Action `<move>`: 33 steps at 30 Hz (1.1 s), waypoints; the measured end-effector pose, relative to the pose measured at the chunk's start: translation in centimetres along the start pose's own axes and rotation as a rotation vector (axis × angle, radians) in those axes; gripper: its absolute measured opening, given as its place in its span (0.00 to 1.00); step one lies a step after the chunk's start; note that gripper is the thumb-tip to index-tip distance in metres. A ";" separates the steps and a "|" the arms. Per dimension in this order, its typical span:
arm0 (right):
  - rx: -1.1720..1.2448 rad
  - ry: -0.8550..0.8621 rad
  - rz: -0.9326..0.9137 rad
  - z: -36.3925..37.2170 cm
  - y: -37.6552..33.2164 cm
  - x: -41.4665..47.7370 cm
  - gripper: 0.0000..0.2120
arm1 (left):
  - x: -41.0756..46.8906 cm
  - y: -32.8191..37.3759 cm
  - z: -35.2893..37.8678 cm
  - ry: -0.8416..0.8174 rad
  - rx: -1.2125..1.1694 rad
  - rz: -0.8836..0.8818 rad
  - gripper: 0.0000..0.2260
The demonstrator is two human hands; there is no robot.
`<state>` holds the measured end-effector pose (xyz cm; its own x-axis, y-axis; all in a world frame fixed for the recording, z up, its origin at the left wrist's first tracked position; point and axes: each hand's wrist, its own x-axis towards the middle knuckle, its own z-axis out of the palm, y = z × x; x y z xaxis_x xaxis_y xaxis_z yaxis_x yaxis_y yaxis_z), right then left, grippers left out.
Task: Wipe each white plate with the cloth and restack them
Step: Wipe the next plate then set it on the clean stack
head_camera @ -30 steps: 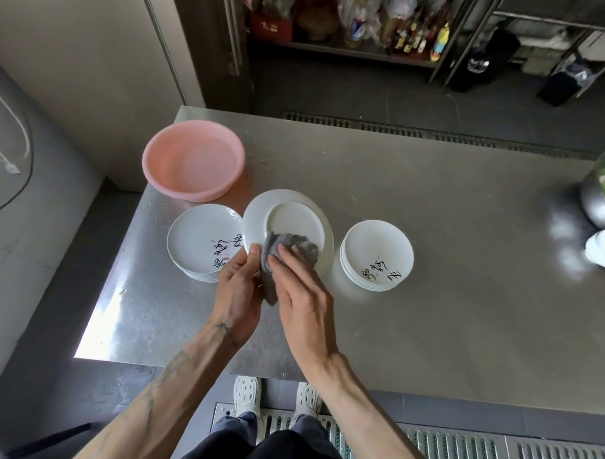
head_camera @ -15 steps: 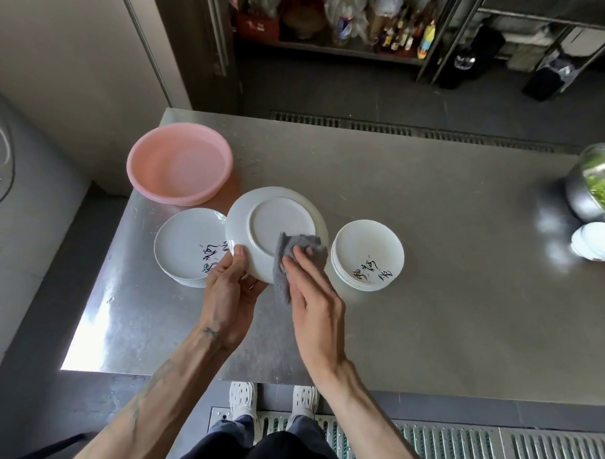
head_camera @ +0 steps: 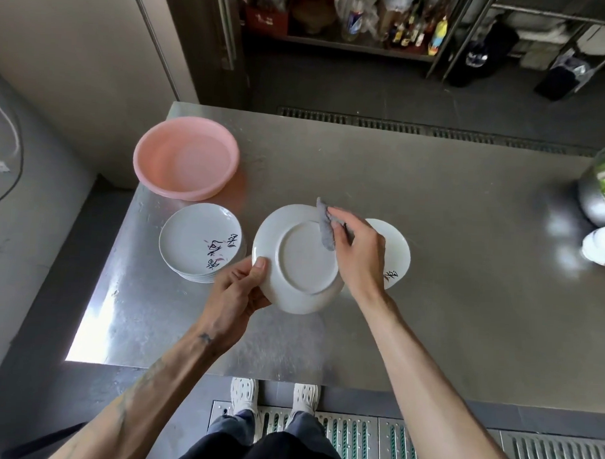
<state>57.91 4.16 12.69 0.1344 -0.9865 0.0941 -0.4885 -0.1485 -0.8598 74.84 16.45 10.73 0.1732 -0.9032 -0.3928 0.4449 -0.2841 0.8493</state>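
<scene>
your left hand (head_camera: 235,295): fingers gripping upturned white plate (head_camera: 298,260) by its rim. your right hand (head_camera: 358,255): fingers pinching grey cloth (head_camera: 325,230) against plate's underside.

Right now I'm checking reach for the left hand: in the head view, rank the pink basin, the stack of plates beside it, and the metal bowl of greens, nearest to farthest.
From the left hand:
1. Stack of plates, just beyond its knuckles, on the left.
2. Pink basin, behind that stack, at the far left corner.
3. Metal bowl, at the far right edge.
</scene>
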 end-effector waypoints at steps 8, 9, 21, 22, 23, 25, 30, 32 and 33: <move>-0.130 -0.303 -0.523 3.3 -3.8 -1.3 0.13 | 0.5 -0.4 0.0 -0.080 0.085 -0.031 0.19; -0.123 -0.297 -0.505 3.2 -3.7 -1.2 0.13 | 0.5 -0.5 0.0 -0.085 0.086 -0.026 0.18; -0.097 -0.155 0.317 -1.3 2.9 2.4 0.08 | 0.9 -0.2 -0.5 -0.169 0.391 0.100 0.16; -0.067 -0.158 0.342 -1.4 2.9 2.6 0.08 | 1.0 -0.1 -0.3 -0.180 0.461 0.134 0.15; -0.039 -0.162 0.365 -1.5 2.9 2.8 0.08 | 1.1 -0.1 -0.2 -0.187 0.534 0.175 0.15; 0.022 -0.166 0.424 -1.6 3.1 3.2 0.06 | 1.4 -0.1 -0.2 -0.170 0.707 0.272 0.17; 0.154 -0.226 0.625 -2.7 3.6 3.7 0.11 | 2.3 -0.5 -0.5 -0.157 1.193 0.542 0.16; 0.147 -0.200 0.636 -3.0 4.1 3.5 0.11 | 2.6 -0.7 -0.4 -0.161 1.351 0.627 0.15; 0.157 -0.171 0.643 -3.2 4.3 3.4 0.11 | 2.7 -0.8 -0.3 -0.177 1.406 0.646 0.14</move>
<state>53.50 -0.02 10.86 0.0002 -0.8485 -0.5292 -0.3881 0.4876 -0.7820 75.23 14.29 8.89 -0.1430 -0.9830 0.1152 -0.8301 0.1825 0.5268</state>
